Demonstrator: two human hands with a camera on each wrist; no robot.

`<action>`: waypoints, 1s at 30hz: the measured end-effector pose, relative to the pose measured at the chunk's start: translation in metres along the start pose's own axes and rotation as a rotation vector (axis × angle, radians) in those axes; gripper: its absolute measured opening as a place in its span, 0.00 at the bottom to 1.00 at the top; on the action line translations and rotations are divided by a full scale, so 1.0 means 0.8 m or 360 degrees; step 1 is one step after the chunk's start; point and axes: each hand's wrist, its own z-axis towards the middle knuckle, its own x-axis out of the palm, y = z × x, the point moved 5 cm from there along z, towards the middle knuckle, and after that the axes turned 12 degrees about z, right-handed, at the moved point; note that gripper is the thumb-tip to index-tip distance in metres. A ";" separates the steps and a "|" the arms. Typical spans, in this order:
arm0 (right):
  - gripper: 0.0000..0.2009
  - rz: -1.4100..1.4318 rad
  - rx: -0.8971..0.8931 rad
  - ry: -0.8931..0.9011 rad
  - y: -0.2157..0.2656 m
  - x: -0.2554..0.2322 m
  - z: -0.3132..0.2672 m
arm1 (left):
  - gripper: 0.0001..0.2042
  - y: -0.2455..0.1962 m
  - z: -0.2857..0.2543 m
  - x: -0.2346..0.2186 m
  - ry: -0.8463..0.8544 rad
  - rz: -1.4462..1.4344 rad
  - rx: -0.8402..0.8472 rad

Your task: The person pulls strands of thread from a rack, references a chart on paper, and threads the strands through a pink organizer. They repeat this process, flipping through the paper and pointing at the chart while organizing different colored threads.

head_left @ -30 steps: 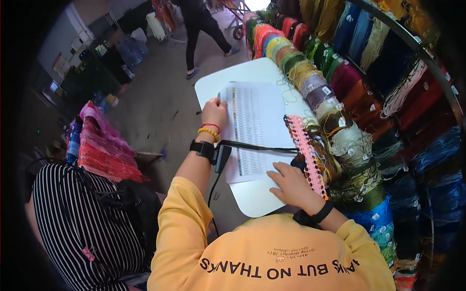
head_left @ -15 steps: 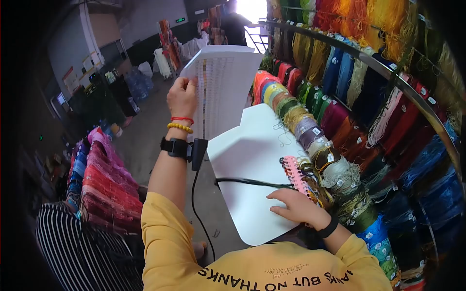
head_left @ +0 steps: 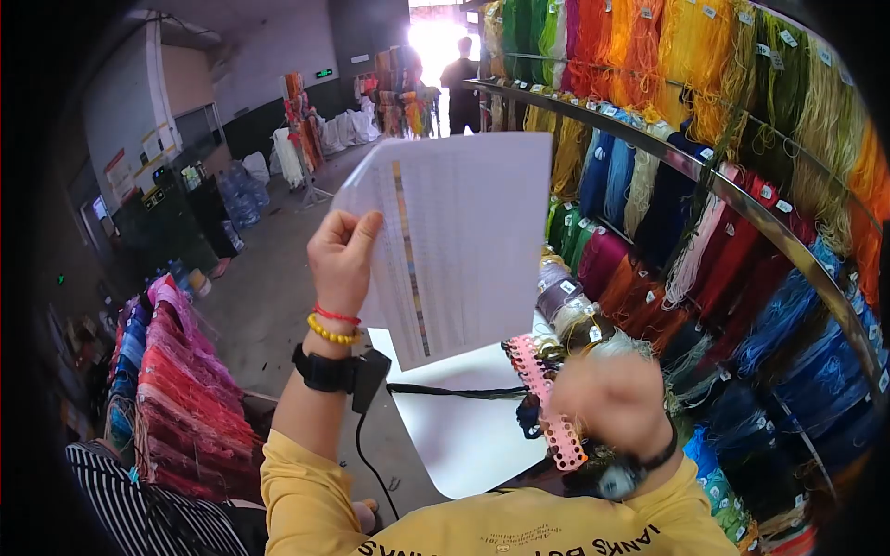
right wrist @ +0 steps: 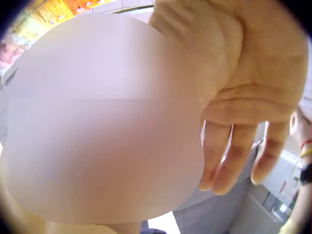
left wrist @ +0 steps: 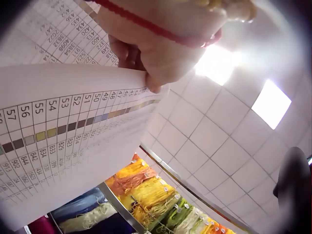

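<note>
My left hand (head_left: 341, 264) grips printed paper sheets (head_left: 473, 241) by their left edge, thumb on top. The sheets stand tilted up above the white tabletop (head_left: 454, 459). Up close in the left wrist view, the front sheet (left wrist: 73, 141) shows numbered rows and a strip of colour swatches. My right hand (head_left: 607, 403) is raised and motion-blurred at the right, overlapping a pink holed thread holder (head_left: 536, 375) in the head view. Its fingers (right wrist: 236, 156) hang loosely extended with nothing held. A dark thread hank (head_left: 454, 392) runs left from the holder across the tabletop.
Racks of coloured yarn hanks (head_left: 640, 42) curve along the right, behind a metal rail (head_left: 686, 153). Pink and red yarn (head_left: 185, 389) hangs at the lower left, beside a person in striped clothing (head_left: 120, 491). Another person (head_left: 459, 88) stands near the bright doorway.
The left hand has lifted the sheets off the tabletop and turned them upright. The right hand has risen from beside the thread holder. The head view has tilted up.
</note>
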 end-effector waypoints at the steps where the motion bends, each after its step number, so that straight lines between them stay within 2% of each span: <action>1: 0.03 -0.0288 0.0253 -0.0354 -0.023 -0.025 -0.006 | 0.12 -0.002 -0.010 0.004 0.0023 -0.0051 -0.0017; 2: 0.04 -0.0079 0.0424 -0.0816 -0.065 -0.052 -0.015 | 0.12 -0.005 -0.020 0.008 0.0048 -0.0105 -0.0031; 3: 0.06 -0.0009 0.0415 -0.0977 -0.107 -0.079 -0.023 | 0.11 -0.009 -0.030 0.010 0.0092 -0.0130 -0.0037; 4: 0.08 -0.0006 0.0329 -0.1035 -0.145 -0.105 -0.037 | 0.11 -0.011 -0.040 0.013 0.0110 -0.0181 -0.0050; 6: 0.11 -0.0128 0.0562 -0.1099 -0.175 -0.114 -0.052 | 0.10 -0.012 -0.057 0.020 0.0130 -0.0284 -0.0081; 9: 0.14 0.0234 0.0546 -0.0903 -0.175 -0.081 -0.048 | 0.10 -0.007 -0.076 0.025 0.0159 -0.0288 -0.0124; 12: 0.12 0.0257 0.0732 -0.0826 -0.178 -0.081 -0.061 | 0.09 0.006 -0.090 0.024 0.0161 -0.0268 -0.0161; 13: 0.09 0.0227 0.0765 -0.0880 -0.178 -0.081 -0.065 | 0.09 0.012 -0.094 0.024 0.0149 -0.0273 -0.0195; 16: 0.07 0.0260 0.0868 -0.0744 -0.186 -0.088 -0.075 | 0.09 0.028 -0.106 0.022 0.0123 -0.0269 -0.0284; 19: 0.10 0.0302 0.0813 -0.0831 -0.186 -0.084 -0.076 | 0.09 0.038 -0.119 0.022 0.0157 -0.0305 -0.0363; 26: 0.09 0.0093 0.0838 -0.0810 -0.184 -0.081 -0.078 | 0.13 0.062 -0.141 0.024 0.0304 -0.0242 -0.0515; 30: 0.07 -0.0127 0.0782 -0.0776 -0.166 -0.075 -0.070 | 0.11 0.084 -0.155 0.022 0.0314 -0.0526 -0.0766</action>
